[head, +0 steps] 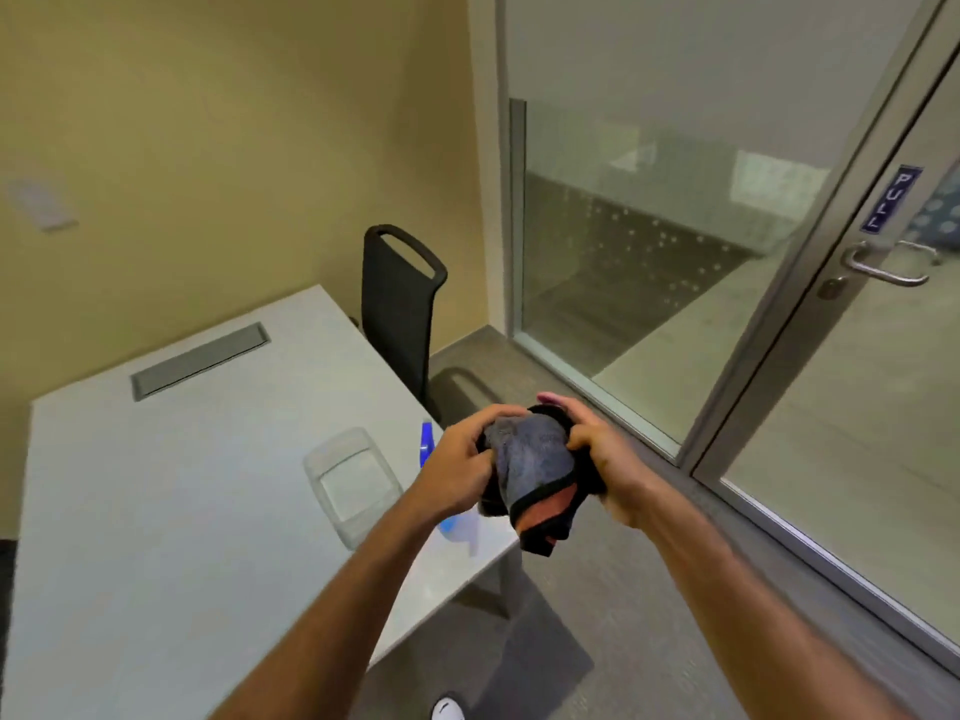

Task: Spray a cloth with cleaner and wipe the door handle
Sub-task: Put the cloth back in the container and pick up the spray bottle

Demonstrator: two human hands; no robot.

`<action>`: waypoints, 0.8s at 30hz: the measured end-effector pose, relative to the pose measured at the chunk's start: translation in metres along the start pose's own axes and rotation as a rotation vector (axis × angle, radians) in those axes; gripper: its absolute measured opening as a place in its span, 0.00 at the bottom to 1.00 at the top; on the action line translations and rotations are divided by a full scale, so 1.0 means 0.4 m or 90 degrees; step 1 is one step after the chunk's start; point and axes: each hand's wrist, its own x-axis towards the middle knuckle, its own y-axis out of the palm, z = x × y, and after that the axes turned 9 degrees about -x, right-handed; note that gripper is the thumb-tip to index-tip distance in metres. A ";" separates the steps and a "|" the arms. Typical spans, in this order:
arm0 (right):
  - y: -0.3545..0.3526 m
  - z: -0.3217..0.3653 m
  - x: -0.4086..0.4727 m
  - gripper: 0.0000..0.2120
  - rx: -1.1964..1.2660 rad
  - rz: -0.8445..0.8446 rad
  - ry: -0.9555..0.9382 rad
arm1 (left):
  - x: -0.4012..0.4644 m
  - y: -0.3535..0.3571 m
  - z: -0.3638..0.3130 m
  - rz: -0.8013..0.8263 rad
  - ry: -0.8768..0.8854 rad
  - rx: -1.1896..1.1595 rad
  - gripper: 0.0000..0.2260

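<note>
Both hands hold the cloth [535, 462] in the air, past the right corner of the desk [156, 511]. The left hand [460, 462] closes its grip on the left side of the cloth, and the right hand [597, 454] closes its grip on the right side. The cloth is grey, bunched, with a black edge and an orange patch hanging below. Behind the left wrist, the blue spray bottle [427, 443] stands on the desk, just beside a clear tray [350, 480]. The door handle [888, 265] is well apart, up at the right on the glass door [857, 407], under a blue "PULL" sign [891, 200]. A black chair [400, 309] stands behind the desk.
</note>
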 end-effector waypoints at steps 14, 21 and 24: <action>0.569 0.001 0.335 0.16 0.001 0.025 -0.044 | -0.085 -0.623 0.186 -0.188 -0.191 -0.097 0.09; 0.763 -0.077 0.509 0.11 0.052 -0.129 0.072 | -0.055 -0.809 0.346 -0.105 -0.331 -0.141 0.21; 0.807 -0.126 0.582 0.10 0.062 -0.179 0.095 | -0.007 -0.843 0.423 -0.123 -0.344 -0.147 0.20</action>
